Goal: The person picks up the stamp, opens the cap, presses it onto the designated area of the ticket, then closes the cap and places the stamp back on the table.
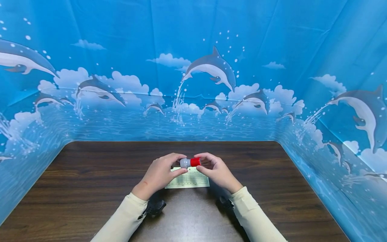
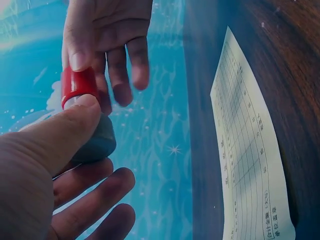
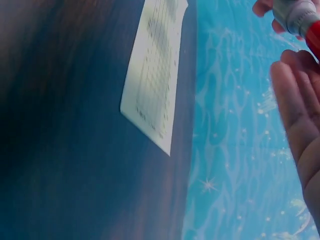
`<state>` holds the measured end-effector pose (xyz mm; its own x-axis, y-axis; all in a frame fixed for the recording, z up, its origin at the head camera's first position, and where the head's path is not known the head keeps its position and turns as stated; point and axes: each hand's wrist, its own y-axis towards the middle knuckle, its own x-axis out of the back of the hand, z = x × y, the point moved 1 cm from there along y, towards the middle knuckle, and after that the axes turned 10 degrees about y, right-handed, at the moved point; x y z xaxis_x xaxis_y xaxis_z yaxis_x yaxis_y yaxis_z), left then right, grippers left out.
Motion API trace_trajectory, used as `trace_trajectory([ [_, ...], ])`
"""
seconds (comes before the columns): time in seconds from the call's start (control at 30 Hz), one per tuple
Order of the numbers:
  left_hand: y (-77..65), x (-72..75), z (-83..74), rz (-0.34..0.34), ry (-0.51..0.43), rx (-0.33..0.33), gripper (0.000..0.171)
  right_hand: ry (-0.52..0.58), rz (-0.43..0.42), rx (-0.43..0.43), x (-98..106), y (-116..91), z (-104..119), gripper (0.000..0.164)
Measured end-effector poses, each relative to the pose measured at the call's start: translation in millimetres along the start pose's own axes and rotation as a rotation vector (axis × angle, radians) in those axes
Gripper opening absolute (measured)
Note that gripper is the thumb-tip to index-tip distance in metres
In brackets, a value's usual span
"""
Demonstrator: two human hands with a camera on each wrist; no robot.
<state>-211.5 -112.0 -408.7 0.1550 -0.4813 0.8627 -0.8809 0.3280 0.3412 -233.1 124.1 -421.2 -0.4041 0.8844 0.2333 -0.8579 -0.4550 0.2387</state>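
Note:
Held level over the table is a small hand stamp (image 1: 185, 163) with a rounded grey knob and a red cylindrical cap (image 1: 195, 162). My left hand (image 1: 163, 173) pinches the grey end, its thumb across the narrow neck in the left wrist view. From the other side, my right hand (image 1: 219, 171) grips the red cap between thumb and fingers. The remaining fingers of that hand hang loose in the left wrist view. Below both hands lies a pale green printed form (image 1: 188, 179) with a ruled grid; the hands and stamp cover part of its upper edge.
The dark wood-grain table (image 1: 90, 188) carries the form near its middle. A blue curtain (image 1: 136, 50) printed with dolphins and clouds stands along the back and both sides. Black wrist-worn devices (image 1: 155, 206) sit under the cream sleeves (image 1: 121, 220).

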Motion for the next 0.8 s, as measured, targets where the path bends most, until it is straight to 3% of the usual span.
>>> trace_trajectory([
  [0.2,-1.0,2.1,3.6,0.015,0.015,0.012,0.049,-0.147,0.033,0.023,1.8,2.7,4.0,0.042],
  [0.4,1.0,3.5,5.9,-0.013,0.016,0.014,0.047,-0.260,-0.003,0.031,5.6,6.3,12.0,0.045],
  [0.63,0.0,0.7,5.1,-0.010,0.051,0.000,0.047,-0.302,0.012,0.022,4.4,5.2,13.2,0.045],
  [0.8,-1.0,-1.2,5.4,-0.024,0.054,-0.007,0.047,-0.293,0.015,0.066,3.1,3.0,8.2,0.042],
])
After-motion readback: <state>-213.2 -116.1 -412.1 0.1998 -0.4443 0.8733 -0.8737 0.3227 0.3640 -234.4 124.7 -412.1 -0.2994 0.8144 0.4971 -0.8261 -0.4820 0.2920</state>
